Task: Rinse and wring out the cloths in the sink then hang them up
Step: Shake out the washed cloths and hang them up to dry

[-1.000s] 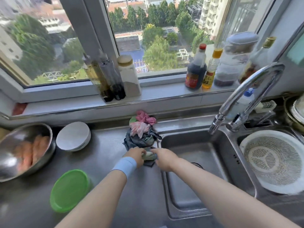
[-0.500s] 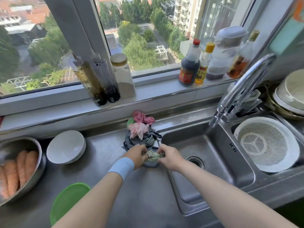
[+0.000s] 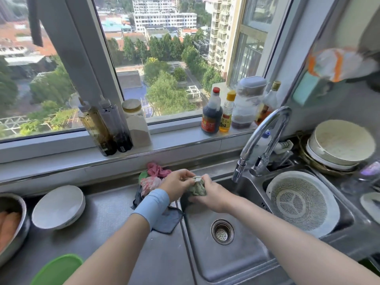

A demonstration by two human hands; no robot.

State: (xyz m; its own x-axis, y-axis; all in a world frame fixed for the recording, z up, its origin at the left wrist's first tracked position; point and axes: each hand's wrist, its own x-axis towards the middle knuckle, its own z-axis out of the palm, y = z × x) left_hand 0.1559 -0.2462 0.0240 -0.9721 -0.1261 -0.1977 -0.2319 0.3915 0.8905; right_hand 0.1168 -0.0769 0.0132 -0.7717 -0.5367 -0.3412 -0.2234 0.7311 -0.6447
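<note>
A small bunched green-grey cloth (image 3: 197,187) with a white tag is held up over the left rim of the steel sink (image 3: 236,258). My left hand (image 3: 176,187), with a light blue wristband, pinches its top from the left. My right hand (image 3: 209,197) grips it from the right and below. Behind my left hand lies a pile of cloths (image 3: 153,179), pink and floral on top. A dark grey cloth (image 3: 169,222) lies flat on the counter under my left wrist. The curved tap (image 3: 265,136) stands at the sink's back right; no water runs.
A white colander (image 3: 302,202) fills the right basin. On the left counter sit a white bowl (image 3: 58,207), a steel bowl of sausages (image 3: 10,225) and a green lid (image 3: 57,270). Bottles and jars (image 3: 213,114) line the windowsill. Stacked dishes (image 3: 339,145) stand at right.
Both hands have lifted the green-grey cloth off the pile's front and carried it right, toward the sink. The camera has tilted up.
</note>
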